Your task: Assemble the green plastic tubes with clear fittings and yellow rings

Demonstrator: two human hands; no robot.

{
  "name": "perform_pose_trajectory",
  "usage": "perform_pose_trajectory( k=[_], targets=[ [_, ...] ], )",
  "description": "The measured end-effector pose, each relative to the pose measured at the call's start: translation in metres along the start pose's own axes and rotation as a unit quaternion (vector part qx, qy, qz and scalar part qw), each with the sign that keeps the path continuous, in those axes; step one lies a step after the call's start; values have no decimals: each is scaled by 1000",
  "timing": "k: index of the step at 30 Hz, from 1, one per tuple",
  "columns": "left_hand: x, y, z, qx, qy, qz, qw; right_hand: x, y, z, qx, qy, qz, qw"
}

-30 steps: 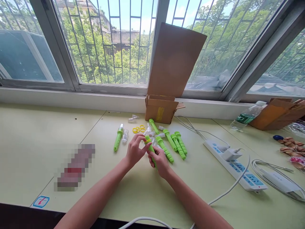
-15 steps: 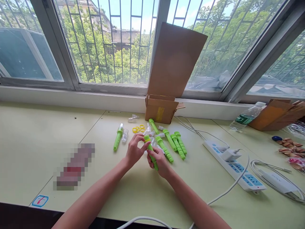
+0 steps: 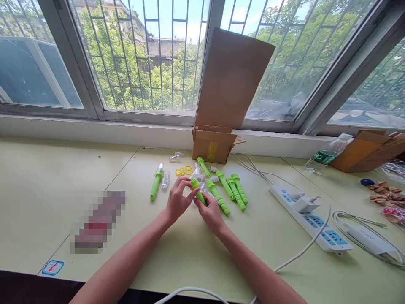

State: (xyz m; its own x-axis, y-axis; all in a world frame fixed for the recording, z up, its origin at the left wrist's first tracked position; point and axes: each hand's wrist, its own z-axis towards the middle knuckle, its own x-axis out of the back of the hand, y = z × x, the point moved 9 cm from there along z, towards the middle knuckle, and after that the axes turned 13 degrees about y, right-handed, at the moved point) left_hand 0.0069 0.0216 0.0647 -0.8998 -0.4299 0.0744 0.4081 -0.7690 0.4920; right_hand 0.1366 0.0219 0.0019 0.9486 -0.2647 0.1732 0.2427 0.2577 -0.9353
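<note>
Both my hands meet over a green ribbed tube [image 3: 198,191] above the pale green table [image 3: 202,253]. My right hand [image 3: 211,214] grips its lower shaft. My left hand [image 3: 177,199] pinches the tube's top end, where a yellow ring shows. Just beyond lie several more green tubes [image 3: 228,190], small clear caps [image 3: 165,179] and loose yellow rings [image 3: 183,171]. One finished green tube [image 3: 156,184] with a clear tip lies apart to the left.
A small open cardboard box [image 3: 212,143] stands at the window sill. A white power strip [image 3: 311,219] with cables lies to the right, with a water bottle [image 3: 329,154] and another box [image 3: 367,150] behind it. A blurred object [image 3: 99,221] lies at the left.
The hands and the held tube have shifted slightly away from me; my right hand now covers more of the tube's lower shaft. Everything else is still.
</note>
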Motion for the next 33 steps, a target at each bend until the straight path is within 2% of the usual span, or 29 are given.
perform_pose_trajectory(
  k=[8,19,33],
  targets=[
    [-2,2,1,5,-10,-9,1000,-10,10,-8,-123,-48,123,984],
    [-2,3,2,5,-15,-10,1000,-18,15,-14,-200,-73,208,955],
    [-2,4,3,5,-10,-18,1000,-26,15,-20,-258,-112,270,921]
  ],
)
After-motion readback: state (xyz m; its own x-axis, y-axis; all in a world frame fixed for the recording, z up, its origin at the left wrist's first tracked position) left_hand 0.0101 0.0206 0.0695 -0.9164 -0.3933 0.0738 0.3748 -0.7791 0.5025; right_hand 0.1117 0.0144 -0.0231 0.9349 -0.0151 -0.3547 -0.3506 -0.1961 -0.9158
